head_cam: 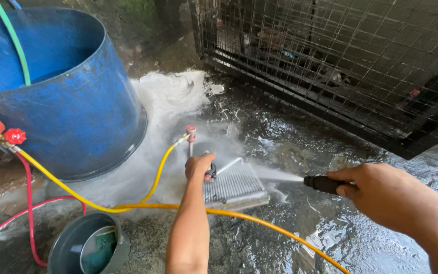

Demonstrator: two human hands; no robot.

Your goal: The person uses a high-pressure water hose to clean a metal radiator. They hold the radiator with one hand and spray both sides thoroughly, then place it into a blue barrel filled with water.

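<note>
Near, lower left of frame: grey bucket (88, 246) on wet concrete floor (330, 238), red hose (29, 203) looping past it. Yellow hose (259, 224) runs across the bottom toward lower right; another yellow run climbs to a metal pipe (191, 139) with a pinkish cap. Left hand (198, 166), centre, fingers closed around the near-left end of the finned coil (233, 183). Coil sits on the floor at centre, tilted up off it, long axis running left to right and slightly away, finned face up and toward the right hand. Right hand (381, 195), right of frame, clamped on black spray nozzle (323, 183); nozzle axis horizontal, tip pointing left at the coil, water jet hitting its right edge. White foam (163, 101) spreads behind the coil. Further back, upper left: large blue barrel (77, 111) with green hose (16, 43) over its rim, red valve (14, 136) at left edge. Upper right: black wire cage (340, 61).
</note>
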